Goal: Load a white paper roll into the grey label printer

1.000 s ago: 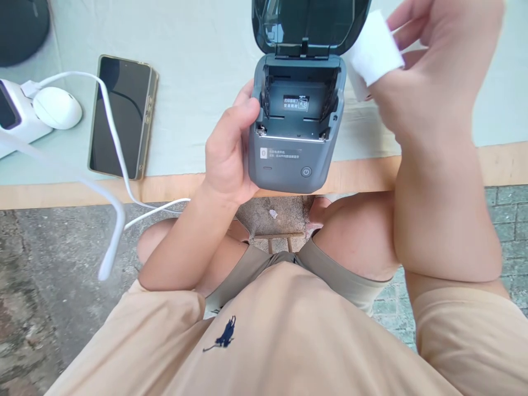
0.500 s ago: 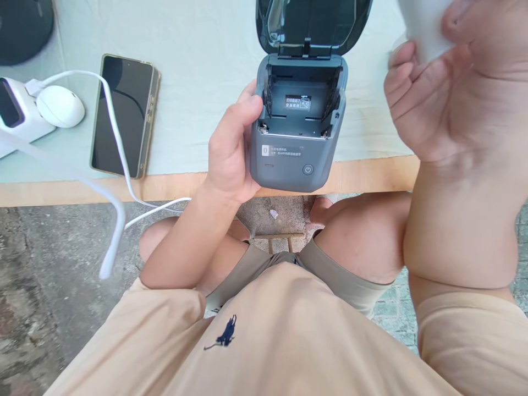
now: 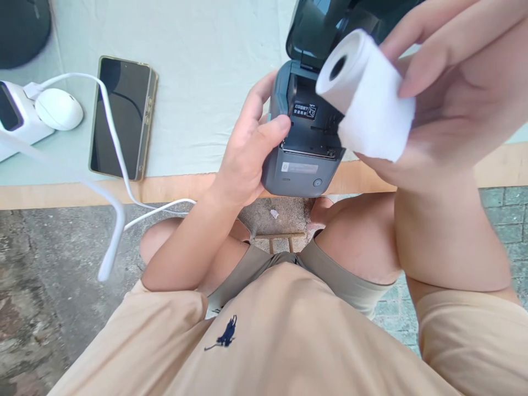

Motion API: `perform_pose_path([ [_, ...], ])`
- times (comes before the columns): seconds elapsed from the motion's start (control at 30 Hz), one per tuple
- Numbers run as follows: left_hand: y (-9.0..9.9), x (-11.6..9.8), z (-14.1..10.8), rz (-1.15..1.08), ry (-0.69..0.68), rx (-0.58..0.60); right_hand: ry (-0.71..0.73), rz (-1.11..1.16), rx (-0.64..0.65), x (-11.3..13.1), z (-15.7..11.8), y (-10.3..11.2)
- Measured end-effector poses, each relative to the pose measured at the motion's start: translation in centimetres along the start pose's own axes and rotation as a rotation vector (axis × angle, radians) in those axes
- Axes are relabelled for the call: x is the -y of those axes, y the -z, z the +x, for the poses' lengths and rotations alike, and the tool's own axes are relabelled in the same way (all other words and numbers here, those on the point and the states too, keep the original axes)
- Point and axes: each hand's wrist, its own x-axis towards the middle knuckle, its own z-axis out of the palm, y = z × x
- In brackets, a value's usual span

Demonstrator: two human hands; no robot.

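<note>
My left hand [image 3: 249, 151] is grasping the printer [image 3: 303, 176], which is lying right of its fingers. My right hand [image 3: 449, 104] is holding the roll [image 3: 375, 110] at its fingertips; whether the roll is touching the printer, I cannot tell. The lid [image 3: 315, 36] is standing open beyond my left fingers; the phone [image 3: 121, 115] is lying well left of them.

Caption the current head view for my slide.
Left hand grips an open gray printer; right hand holds a white paper roll that partly hides the printer's compartment.
</note>
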Motion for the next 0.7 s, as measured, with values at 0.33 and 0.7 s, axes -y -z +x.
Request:
perform_pose_path([
  [0.33,0.2,0.0,-0.1,0.048,-0.184,0.061,0.369,-0.384,0.118,0.0,0.2,-0.5],
  [0.7,0.5,0.0,0.1,0.261,-0.298,0.15,0.298,-0.406,0.126,0.0,0.1,-0.4],
])
